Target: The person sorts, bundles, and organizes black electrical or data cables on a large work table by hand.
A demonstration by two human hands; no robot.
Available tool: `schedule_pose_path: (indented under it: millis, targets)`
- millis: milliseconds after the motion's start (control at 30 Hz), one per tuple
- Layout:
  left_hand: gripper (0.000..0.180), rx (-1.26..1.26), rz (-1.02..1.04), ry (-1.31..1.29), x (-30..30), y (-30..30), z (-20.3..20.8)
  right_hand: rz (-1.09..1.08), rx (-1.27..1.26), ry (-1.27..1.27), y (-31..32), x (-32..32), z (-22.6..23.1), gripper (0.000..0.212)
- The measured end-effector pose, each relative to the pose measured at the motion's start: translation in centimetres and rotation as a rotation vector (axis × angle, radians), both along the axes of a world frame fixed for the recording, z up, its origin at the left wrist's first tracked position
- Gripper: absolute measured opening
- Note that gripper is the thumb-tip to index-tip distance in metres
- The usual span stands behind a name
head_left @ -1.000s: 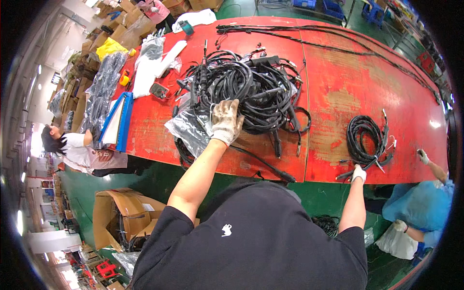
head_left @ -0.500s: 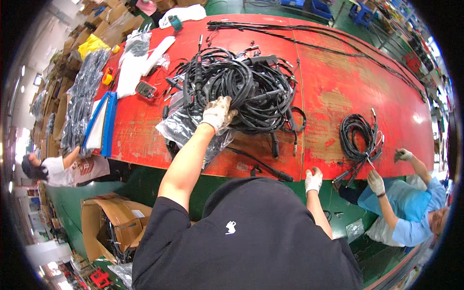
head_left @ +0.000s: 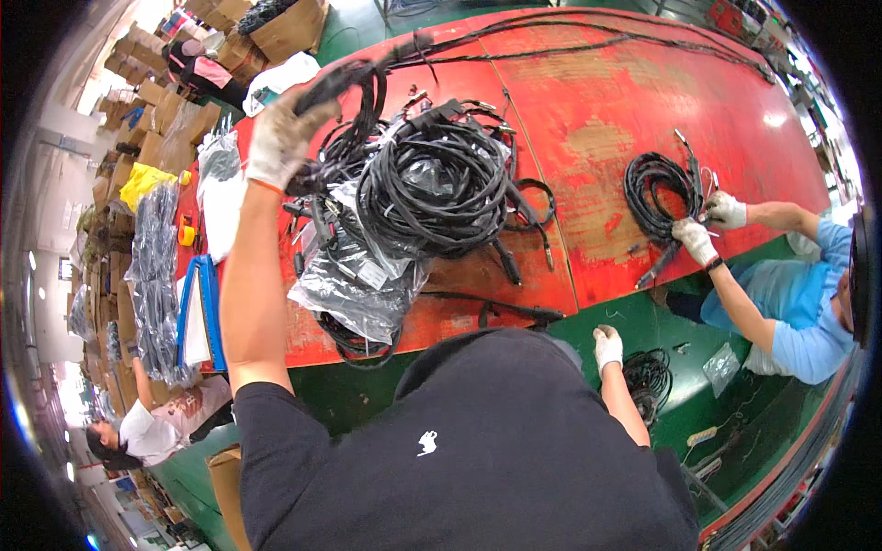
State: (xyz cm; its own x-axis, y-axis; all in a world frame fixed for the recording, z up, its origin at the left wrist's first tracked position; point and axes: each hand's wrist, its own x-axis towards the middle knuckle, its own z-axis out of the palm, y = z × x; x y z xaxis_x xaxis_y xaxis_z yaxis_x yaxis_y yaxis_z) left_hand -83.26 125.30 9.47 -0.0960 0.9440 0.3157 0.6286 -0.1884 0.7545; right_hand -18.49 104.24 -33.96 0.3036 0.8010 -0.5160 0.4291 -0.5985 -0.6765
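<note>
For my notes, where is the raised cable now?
Head view, upper left of centre: the black cable is in the wearer's left hand, by the cable pile.

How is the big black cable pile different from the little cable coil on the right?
The big pile spreads wide, while the little coil is much smaller. The pile has many jumbled loops; the coil is one neater ring. Clear plastic lies among the pile's loops, but none shows on the coil. Both are black and lie on the red table.
</note>
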Motion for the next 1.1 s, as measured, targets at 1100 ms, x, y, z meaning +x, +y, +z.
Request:
schedule_pose_path:
  millis: [1100]
  targets:
    - [0.022,0.23,-0.495,0.941,42.1,2.7,-38.3,0.628,0.181,0.144,-6.4,11.7,3.0,0.02]
